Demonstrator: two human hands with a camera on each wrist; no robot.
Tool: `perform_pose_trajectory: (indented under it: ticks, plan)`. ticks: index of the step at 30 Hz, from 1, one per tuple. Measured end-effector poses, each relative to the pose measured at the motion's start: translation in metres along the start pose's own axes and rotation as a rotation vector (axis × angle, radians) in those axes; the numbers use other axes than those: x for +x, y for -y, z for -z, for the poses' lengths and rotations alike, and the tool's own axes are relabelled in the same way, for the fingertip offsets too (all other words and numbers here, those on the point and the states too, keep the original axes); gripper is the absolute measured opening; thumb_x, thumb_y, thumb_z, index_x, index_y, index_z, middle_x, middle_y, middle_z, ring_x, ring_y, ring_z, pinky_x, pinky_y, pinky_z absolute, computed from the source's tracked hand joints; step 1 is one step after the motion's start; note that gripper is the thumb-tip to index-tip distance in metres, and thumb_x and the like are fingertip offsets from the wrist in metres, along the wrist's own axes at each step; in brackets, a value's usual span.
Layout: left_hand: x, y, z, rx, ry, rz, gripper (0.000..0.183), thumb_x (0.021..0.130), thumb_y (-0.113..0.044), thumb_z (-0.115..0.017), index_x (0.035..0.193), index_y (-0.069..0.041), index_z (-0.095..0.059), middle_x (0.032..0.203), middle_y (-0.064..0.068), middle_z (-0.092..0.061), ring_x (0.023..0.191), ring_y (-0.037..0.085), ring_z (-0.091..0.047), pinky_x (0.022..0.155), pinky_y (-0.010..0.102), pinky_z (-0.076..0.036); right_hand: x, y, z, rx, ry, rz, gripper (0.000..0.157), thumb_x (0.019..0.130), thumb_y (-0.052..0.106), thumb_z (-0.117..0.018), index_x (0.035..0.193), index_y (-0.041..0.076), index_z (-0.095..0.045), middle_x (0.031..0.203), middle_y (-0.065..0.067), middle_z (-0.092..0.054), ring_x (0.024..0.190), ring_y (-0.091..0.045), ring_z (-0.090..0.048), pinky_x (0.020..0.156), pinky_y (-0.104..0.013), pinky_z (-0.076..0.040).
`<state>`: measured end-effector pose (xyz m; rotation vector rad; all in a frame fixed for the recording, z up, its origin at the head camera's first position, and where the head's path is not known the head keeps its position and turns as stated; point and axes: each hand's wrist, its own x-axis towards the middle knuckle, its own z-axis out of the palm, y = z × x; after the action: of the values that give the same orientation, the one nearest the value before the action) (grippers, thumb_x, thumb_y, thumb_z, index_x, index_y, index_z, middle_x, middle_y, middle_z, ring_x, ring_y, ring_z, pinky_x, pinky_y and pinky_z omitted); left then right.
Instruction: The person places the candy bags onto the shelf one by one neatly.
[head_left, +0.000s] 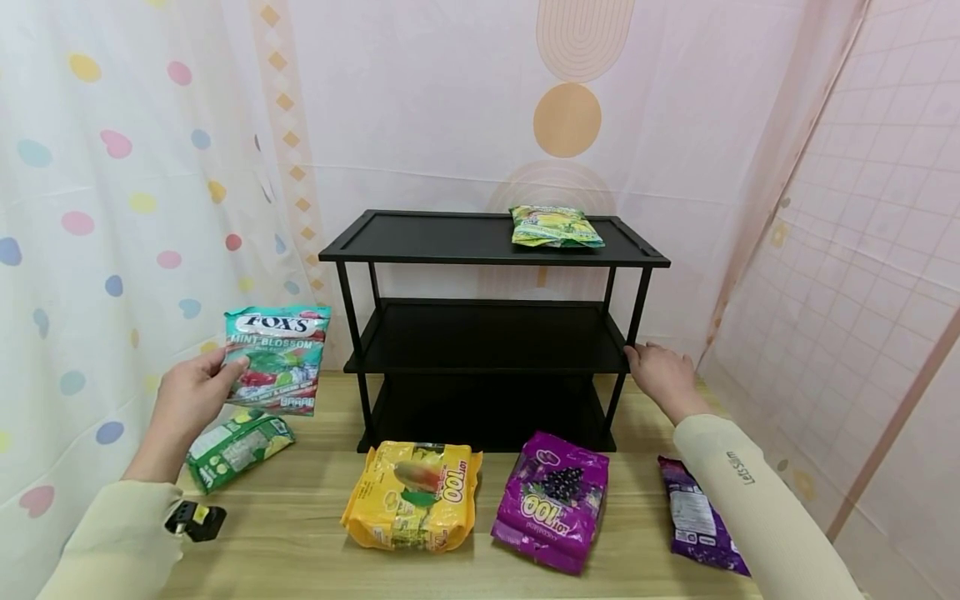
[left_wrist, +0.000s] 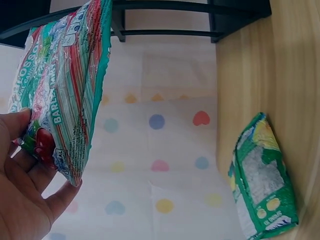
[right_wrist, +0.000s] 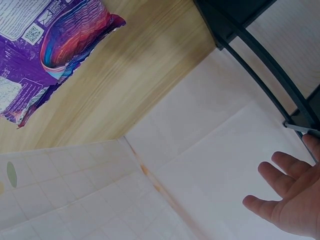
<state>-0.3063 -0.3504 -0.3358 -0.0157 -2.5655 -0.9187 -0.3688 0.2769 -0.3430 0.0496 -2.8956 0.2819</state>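
Note:
My left hand [head_left: 191, 400] pinches a teal Fox's Mint Blossom candy bag [head_left: 277, 358], thumb on its front, held up left of the black three-tier shelf rack [head_left: 480, 371]. In the left wrist view, the fingers reach behind this bag [left_wrist: 65, 95]. My right hand [head_left: 663, 379] touches the rack's right post at middle-shelf height. In the right wrist view, the fingers [right_wrist: 277, 177] are spread and fairly straight; the thumb is hidden. A yellow-green candy bag [head_left: 555, 227] lies on the top shelf, right of its middle.
On the wooden table, a green bag [head_left: 240, 447] lies at left. A yellow mango bag [head_left: 416, 496] and a purple grape bag [head_left: 555, 500] lie before the rack. Another purple bag [head_left: 697, 517] is partly behind the right sleeve. Patterned curtains [head_left: 420, 100] stand behind and at the sides.

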Motion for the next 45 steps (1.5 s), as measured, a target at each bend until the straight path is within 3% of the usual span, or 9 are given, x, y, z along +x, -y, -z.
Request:
perform_pose_trajectory:
  ticks: [5,8,11,16,22,26,34,41,45]
  plan:
    - [0.000,-0.011,0.001,0.014,-0.057,-0.038,0.058,0.105,-0.043,-0.044,0.130,0.006,-0.060,0.100,0.026,-0.069,0.090,0.030,-0.056,0.069,0.037,-0.041,0.000,0.000,0.000,0.003,0.006,-0.003,0.053,0.109,0.035,-0.029,0.141,0.000,-0.053,0.144,-0.025,-0.048,0.126,-0.051,-0.047,0.100,-0.070,-0.031]
    - [0.000,-0.018,0.001,-0.004,-0.072,-0.036,0.058,0.105,-0.044,-0.044,0.134,0.004,-0.058,0.104,0.026,-0.069,0.090,0.022,-0.055,0.070,0.034,-0.041,0.000,0.000,0.000,0.007,0.004,-0.002,0.053,0.109,0.035,-0.028,0.141,0.000,-0.052,0.145,-0.025,-0.048,0.127,-0.051,-0.047,0.100,-0.070,-0.030]
    - [0.000,-0.026,0.001,-0.034,-0.090,-0.030,0.060,0.104,-0.046,-0.045,0.138,0.001,-0.056,0.109,0.027,-0.069,0.087,0.010,-0.055,0.072,0.031,-0.042,0.000,0.001,0.000,0.011,0.003,0.000,0.053,0.109,0.034,-0.029,0.141,0.000,-0.052,0.145,-0.025,-0.047,0.127,-0.050,-0.046,0.101,-0.071,-0.029]
    - [0.000,-0.036,0.002,-0.093,-0.144,-0.058,0.055,0.103,-0.044,-0.050,0.135,0.000,-0.060,0.106,0.021,-0.071,0.077,-0.011,-0.051,0.068,0.016,-0.042,0.000,0.001,0.000,0.012,0.003,-0.001,0.053,0.109,0.035,-0.028,0.141,0.000,-0.052,0.145,-0.025,-0.047,0.127,-0.051,-0.046,0.100,-0.070,-0.030]
    - [-0.002,-0.045,0.004,-0.151,-0.188,-0.094,0.049,0.103,-0.040,-0.053,0.128,0.001,-0.065,0.090,-0.012,-0.069,0.074,-0.010,-0.055,0.065,0.010,-0.043,0.001,0.000,0.000,0.015,0.006,-0.003,0.053,0.109,0.035,-0.028,0.142,0.000,-0.052,0.145,-0.025,-0.047,0.128,-0.051,-0.046,0.100,-0.070,-0.030]
    - [-0.002,-0.050,0.004,-0.179,-0.194,-0.096,0.049,0.102,-0.039,-0.054,0.129,0.000,-0.065,0.089,-0.018,-0.067,0.074,-0.008,-0.057,0.065,0.009,-0.044,0.002,0.000,0.000,0.016,0.007,-0.003,0.053,0.109,0.035,-0.028,0.141,0.000,-0.052,0.145,-0.025,-0.047,0.128,-0.051,-0.046,0.101,-0.071,-0.029]
    - [-0.004,-0.062,0.004,-0.199,-0.206,-0.113,0.050,0.102,-0.040,-0.055,0.134,-0.003,-0.062,0.096,-0.014,-0.067,0.080,-0.008,-0.057,0.067,0.007,-0.044,0.001,0.000,0.001,-0.001,-0.001,-0.001,0.053,0.109,0.035,-0.028,0.140,0.000,-0.053,0.145,-0.024,-0.048,0.126,-0.051,-0.047,0.098,-0.069,-0.032]
    - [-0.002,-0.077,0.000,-0.216,-0.245,-0.167,0.045,0.102,-0.035,-0.057,0.135,-0.005,-0.061,0.114,0.018,-0.069,0.081,-0.009,-0.057,0.068,0.006,-0.045,0.000,-0.001,0.000,0.004,0.002,-0.001,0.053,0.109,0.035,-0.028,0.141,0.001,-0.053,0.145,-0.024,-0.047,0.126,-0.051,-0.047,0.098,-0.069,-0.033]
    - [0.000,-0.084,-0.004,-0.210,-0.269,-0.194,0.042,0.102,-0.033,-0.057,0.132,-0.004,-0.064,0.112,0.022,-0.069,0.081,-0.008,-0.056,0.067,0.007,-0.044,0.000,-0.001,0.000,0.007,0.000,-0.002,0.053,0.109,0.035,-0.028,0.141,0.001,-0.053,0.145,-0.024,-0.047,0.126,-0.051,-0.047,0.097,-0.068,-0.034]
